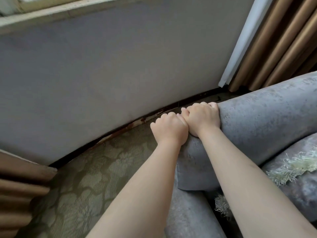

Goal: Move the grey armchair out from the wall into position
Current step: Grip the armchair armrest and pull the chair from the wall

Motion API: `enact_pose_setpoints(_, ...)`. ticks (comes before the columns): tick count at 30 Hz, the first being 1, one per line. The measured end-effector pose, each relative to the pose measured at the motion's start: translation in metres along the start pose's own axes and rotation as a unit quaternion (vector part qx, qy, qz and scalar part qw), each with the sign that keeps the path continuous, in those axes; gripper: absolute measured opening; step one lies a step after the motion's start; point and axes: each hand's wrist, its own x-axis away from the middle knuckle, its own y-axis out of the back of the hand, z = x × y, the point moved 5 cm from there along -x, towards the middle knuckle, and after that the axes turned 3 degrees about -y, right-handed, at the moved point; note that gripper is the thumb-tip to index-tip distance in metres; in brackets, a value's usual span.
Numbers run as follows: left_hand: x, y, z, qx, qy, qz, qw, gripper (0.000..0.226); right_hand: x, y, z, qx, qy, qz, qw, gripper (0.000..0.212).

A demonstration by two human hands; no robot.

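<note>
Seen from above, looking down along two bare forearms. At far left, folds of a brown curtain (18,191) bunched low against the wall (103,66). Above that, in the top left corner, a pale window sill (51,13). Below the wall, a dark skirting strip (120,130) curving along a patterned green-grey carpet (89,182), with a bare band of that carpet showing between wall and chair.

Near the middle, left hand (169,130) curled into a closed fist over the rounded back corner of the grey armchair (267,117), fingers wrapped over the far side and out of sight. Touching it on the right, right hand (202,118) likewise clenched tight on the same padded edge, fingertips hidden behind the upholstery. Both fists side by side, knuckles up.

Further right, the armchair's thick velvety back running up toward the right edge, close to the wall but not touching it. On the seat below, a shaggy cream throw (295,167). At top right, a second brown curtain (277,43) with a white lining edge, hanging to the floor behind the chair.
</note>
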Motion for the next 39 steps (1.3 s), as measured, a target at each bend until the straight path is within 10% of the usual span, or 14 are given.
enact_pose_setpoints(39, 0.048, 0.022, 0.023, 0.016, 0.027, -0.035, 0.999, 0.031, 0.047, 0.01, 0.023, -0.024, -0.001, -0.031, 0.999, 0.043)
